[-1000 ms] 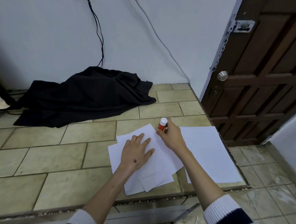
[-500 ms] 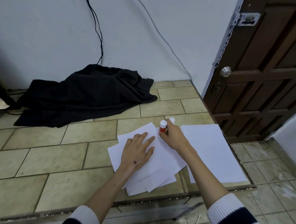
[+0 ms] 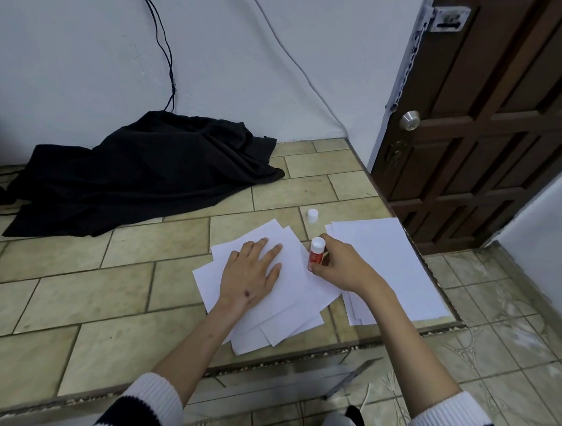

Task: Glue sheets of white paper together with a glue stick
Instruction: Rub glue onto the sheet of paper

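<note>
Several white sheets (image 3: 295, 299) lie fanned in an overlapping pile on the tiled tabletop. My left hand (image 3: 253, 270) rests flat on the top sheet, fingers spread. My right hand (image 3: 342, 266) grips a red glue stick (image 3: 316, 253) with a white end, held upright with its lower end against the right edge of the pile. Its white cap (image 3: 312, 215) stands alone on the tiles just behind. A second stack of white paper (image 3: 397, 272) lies to the right, near the table's corner.
A heap of black cloth (image 3: 144, 171) covers the back left of the tiled table (image 3: 71, 282). Cables hang down the wall behind it. A brown wooden door (image 3: 492, 127) stands to the right. The table's front edge runs just below the papers.
My right hand has slid the glue stick down the right edge of the top sheet toward me, uncovering the cap behind it. My left hand has stayed flat on the pile.
</note>
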